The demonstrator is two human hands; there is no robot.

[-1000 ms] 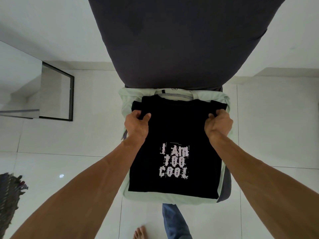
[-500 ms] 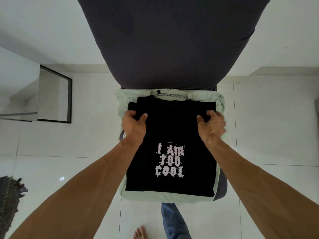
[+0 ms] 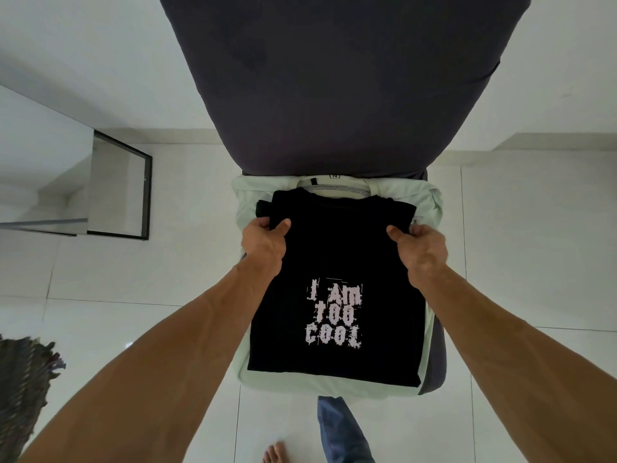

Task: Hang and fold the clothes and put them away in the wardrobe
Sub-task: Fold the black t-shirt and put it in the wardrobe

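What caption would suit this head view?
Both hands, left and right, grip a folded black T-shirt atop a pale green shirt.

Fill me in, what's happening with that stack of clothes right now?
A person is holding a folded black T-shirt printed "I AM TOO COOL", on top of a folded pale green garment. The left hand grips the left side of the shirt near its collar end, and the right hand grips the right side. The stack is held over a white tiled floor, in front of a large dark grey fabric surface.
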